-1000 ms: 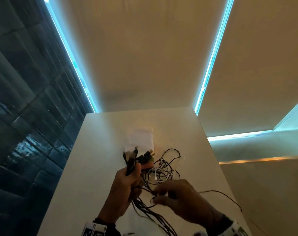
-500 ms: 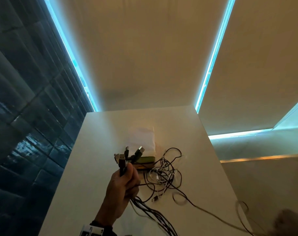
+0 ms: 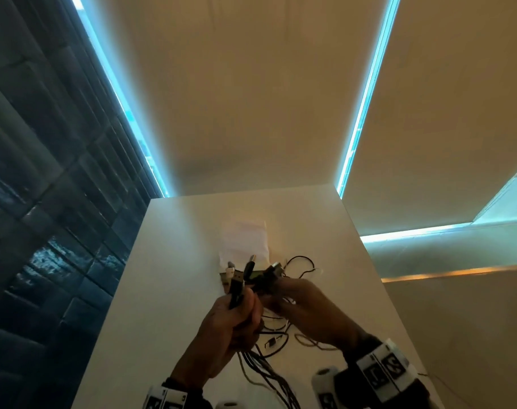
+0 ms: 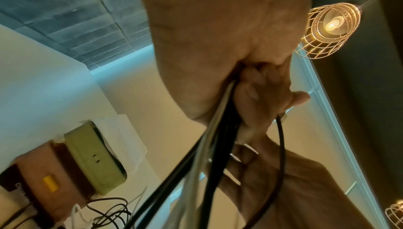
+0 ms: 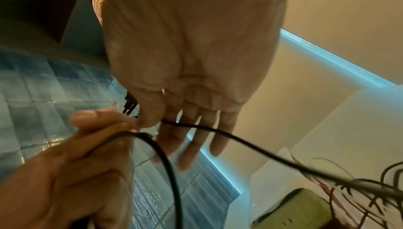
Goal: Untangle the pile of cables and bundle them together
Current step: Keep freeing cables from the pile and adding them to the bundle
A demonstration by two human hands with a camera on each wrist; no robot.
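My left hand (image 3: 242, 308) is raised over the white table (image 3: 168, 290) and grips a bundle of black and white cables (image 4: 218, 129), its fingers curled round them. Several plugs (image 3: 238, 286) stick up above the fist and the cords trail down toward me (image 3: 266, 373). My right hand (image 3: 277, 296) is right beside the left. Its thumb and forefinger pinch one black cable (image 5: 261, 153), the other fingers held straight (image 5: 216, 146). That cable runs back to the loose tangle on the table (image 3: 303, 261), which also shows in the right wrist view (image 5: 381, 189).
A green box (image 4: 96, 156) and a brown box (image 4: 39, 177) lie on white paper (image 3: 245, 240) just behind the tangle. A dark tiled wall (image 3: 44, 231) runs along the table's left side. The table's right edge (image 3: 378, 290) drops off to the floor.
The right hand pulled a cable far out to the lower right, then came back up to the left hand with that cable. The left hand kept its grip on the bundle.
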